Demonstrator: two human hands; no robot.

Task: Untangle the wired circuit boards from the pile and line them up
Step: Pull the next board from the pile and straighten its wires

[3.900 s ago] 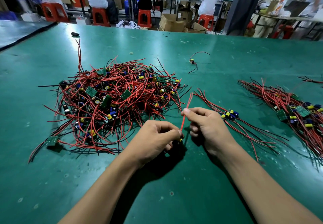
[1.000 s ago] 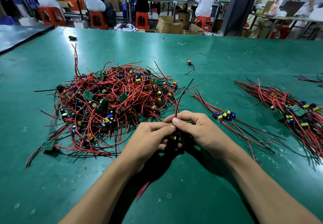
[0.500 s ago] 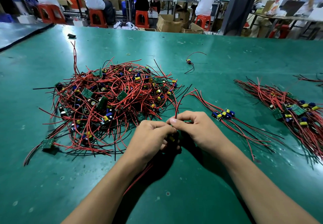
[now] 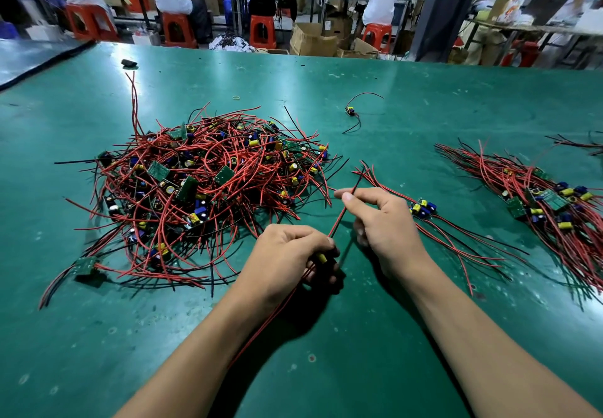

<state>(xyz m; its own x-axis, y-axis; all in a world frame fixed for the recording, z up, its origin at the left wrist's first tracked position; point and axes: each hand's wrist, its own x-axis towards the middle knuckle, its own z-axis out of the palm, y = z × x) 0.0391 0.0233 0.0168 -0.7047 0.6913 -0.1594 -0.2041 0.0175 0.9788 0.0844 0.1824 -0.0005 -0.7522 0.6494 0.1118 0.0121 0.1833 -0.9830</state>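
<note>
Table (image 4: 424, 91) green, w/ tangled pile (image 4: 208, 189) L of centre, sorted bundle (image 4: 538, 202) far R, short row (image 4: 424, 209) just R of hands. L hand (image 4: 287, 254) grips one board (image 4: 321, 258) in front of pile; R hand (image 4: 381, 222) pinches its wire (image 4: 339, 218), straight btw both hands.

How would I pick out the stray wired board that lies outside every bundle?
Start at the big tangled pile on the left of the green table. Look beyond its far right edge: one small wired circuit board lies alone there. Unlike boards in the pile or the lined-up bundles, it touches no other wires.
</note>
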